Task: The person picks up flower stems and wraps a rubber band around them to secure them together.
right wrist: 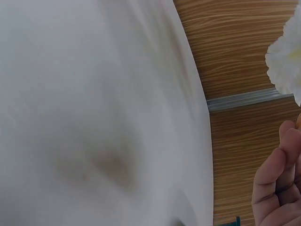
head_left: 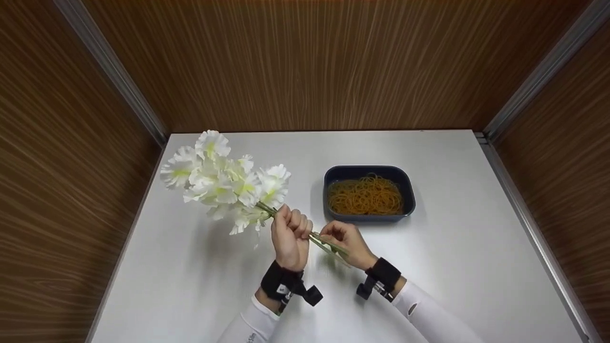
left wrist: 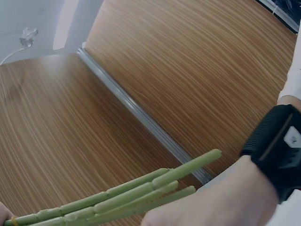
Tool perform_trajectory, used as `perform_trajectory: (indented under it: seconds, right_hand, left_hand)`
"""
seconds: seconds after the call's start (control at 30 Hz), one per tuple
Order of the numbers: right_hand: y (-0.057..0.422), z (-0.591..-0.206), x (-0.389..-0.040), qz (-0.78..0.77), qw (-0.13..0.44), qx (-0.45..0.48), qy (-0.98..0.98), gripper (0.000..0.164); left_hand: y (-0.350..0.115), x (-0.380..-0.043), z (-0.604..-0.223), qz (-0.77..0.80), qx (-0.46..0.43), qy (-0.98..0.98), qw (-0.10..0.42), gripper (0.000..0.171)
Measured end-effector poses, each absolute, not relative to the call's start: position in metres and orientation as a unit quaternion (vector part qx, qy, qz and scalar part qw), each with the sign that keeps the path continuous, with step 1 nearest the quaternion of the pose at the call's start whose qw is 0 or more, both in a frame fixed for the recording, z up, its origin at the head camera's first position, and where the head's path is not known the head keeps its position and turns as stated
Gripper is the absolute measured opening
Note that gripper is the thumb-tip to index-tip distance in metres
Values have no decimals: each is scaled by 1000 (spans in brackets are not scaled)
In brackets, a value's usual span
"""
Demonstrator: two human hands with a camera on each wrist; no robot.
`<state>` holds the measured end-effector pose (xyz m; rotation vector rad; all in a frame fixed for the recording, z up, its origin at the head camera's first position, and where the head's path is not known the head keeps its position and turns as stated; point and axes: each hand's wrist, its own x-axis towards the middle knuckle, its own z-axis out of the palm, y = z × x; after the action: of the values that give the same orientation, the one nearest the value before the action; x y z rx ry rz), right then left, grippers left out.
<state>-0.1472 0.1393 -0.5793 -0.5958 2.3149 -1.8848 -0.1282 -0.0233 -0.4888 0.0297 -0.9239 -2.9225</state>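
Observation:
The left hand [head_left: 291, 238] grips a bunch of white flowers [head_left: 221, 183] by their long green stems [left wrist: 131, 193]. The blooms, pale yellow at the centre, spread out to the upper left of this hand. Toward the lower right the bare stem ends come out of the fist, where the right hand [head_left: 351, 245] holds them with curled thumb and fingers. In the left wrist view, a thin orange rubber band [left wrist: 14, 220] shows on the stems close to the left fingers. Part of the left hand's curled fingers [right wrist: 273, 181] shows at the right edge of the right wrist view.
A dark blue box [head_left: 369, 218] with a heap of orange rubber bands [head_left: 367, 196] stands behind the right hand on the white table [head_left: 457, 267]. Wood-grain panels [head_left: 333, 66] with metal corner strips [head_left: 114, 66] enclose the table at the back and both sides.

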Motion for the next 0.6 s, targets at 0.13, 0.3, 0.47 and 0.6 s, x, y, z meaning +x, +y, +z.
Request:
perform_trajectory:
  seconds: [0.13, 0.3, 0.47, 0.6]
  right_hand:
    - [128, -579, -132, -618, 60, -201, 757, 13]
    - [116, -578, -113, -570, 68, -189, 797, 11]
    - [107, -580, -95, -558, 65, -175, 808, 10]
    - [104, -580, -83, -571, 50, -166, 803, 6]
  left_hand:
    - [-23, -131, -489, -957, 3, -288, 44, 45]
    - [-24, -133, -492, -956, 12, -288, 51, 45]
    - [-24, -135, -498, -953, 24, -297, 58, 47]
    - [-25, -137, -506, -944, 40, -320, 63, 50]
